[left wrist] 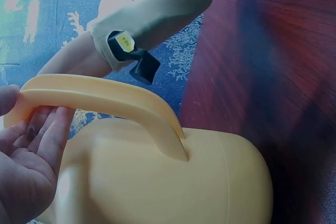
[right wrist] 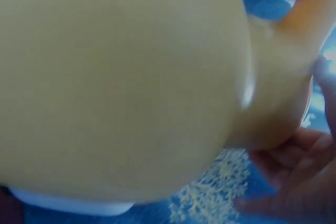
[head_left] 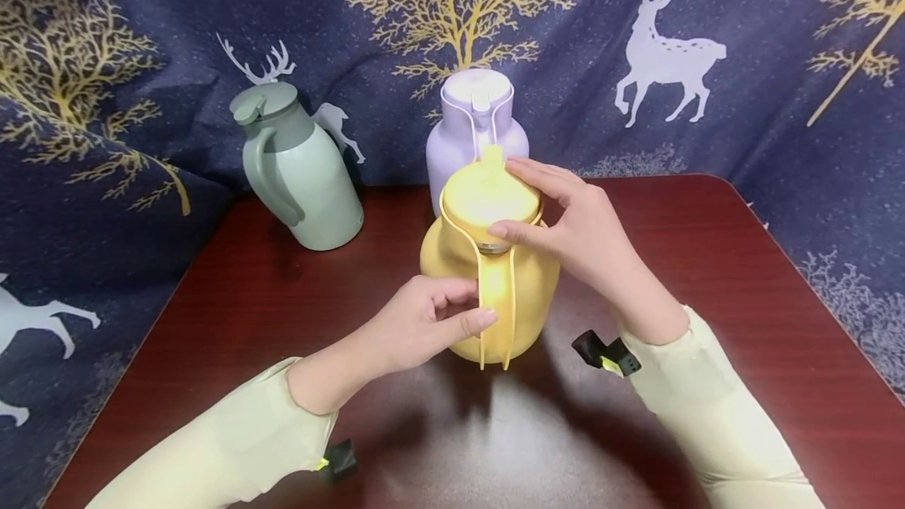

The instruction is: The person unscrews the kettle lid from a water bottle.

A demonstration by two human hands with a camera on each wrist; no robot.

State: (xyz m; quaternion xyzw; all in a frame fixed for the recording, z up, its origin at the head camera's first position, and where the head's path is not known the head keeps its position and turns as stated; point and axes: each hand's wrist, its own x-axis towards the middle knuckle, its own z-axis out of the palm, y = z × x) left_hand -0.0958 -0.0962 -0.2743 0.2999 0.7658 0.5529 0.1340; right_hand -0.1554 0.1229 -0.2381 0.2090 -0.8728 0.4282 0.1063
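Head view: yellow jug (head_left: pixel 535 313), right hand (head_left: pixel 581 228) on lid (head_left: pixel 481 199), contents unseen.

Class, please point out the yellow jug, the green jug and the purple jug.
Yellow jug (head_left: pixel 498 283): head view, on its handle.
Green jug (head_left: pixel 316 183): head view, on its body.
Purple jug (head_left: pixel 455 148): head view, on its body, left of the handle.

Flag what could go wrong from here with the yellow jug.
The left hand holds the yellow jug only by its handle, so the jug might twist or tip if the right hand turns or pulls the lid. The lilac jug stands close behind, so a backward shove could knock it.
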